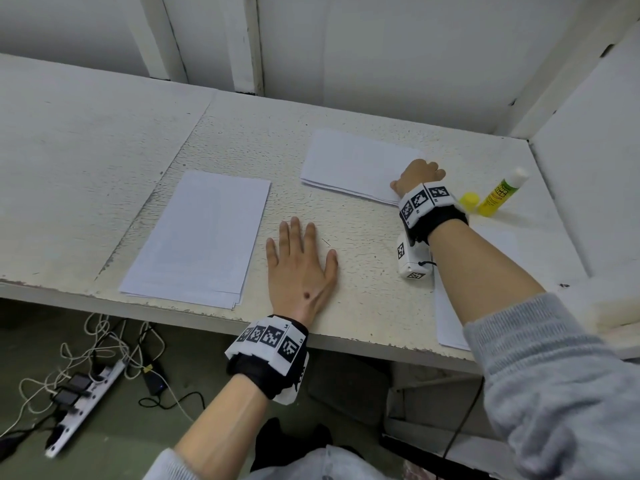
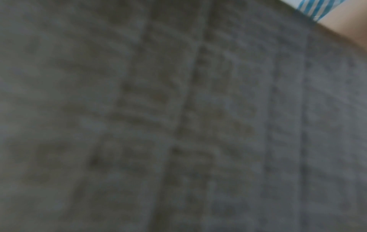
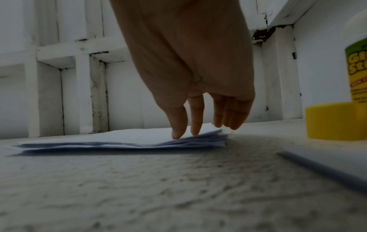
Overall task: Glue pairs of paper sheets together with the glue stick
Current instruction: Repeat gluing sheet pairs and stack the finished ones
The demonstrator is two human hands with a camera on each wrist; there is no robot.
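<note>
Taking the glue stick as the landmark: farthest to its left, a stack of paper sheets lies near the front edge of the table. Between that stack and the glue stick, the left hand rests palm down on bare tabletop, fingers straight and spread, holding nothing. Just left of the glue stick lies a second stack of paper, with the right hand at its nearest corner. The yellow cap stands touching the stick's left side. In front of the glue stick, more sheets lie partly under the right forearm, which crosses over them.

Only the right wrist view shows the fingertips: thumb and forefinger point down onto the stack's lifted corner, loosely extended, not clamped. The left wrist view shows only dark blur. Below the table, left of the stick, cables and a power strip lie on the floor.
</note>
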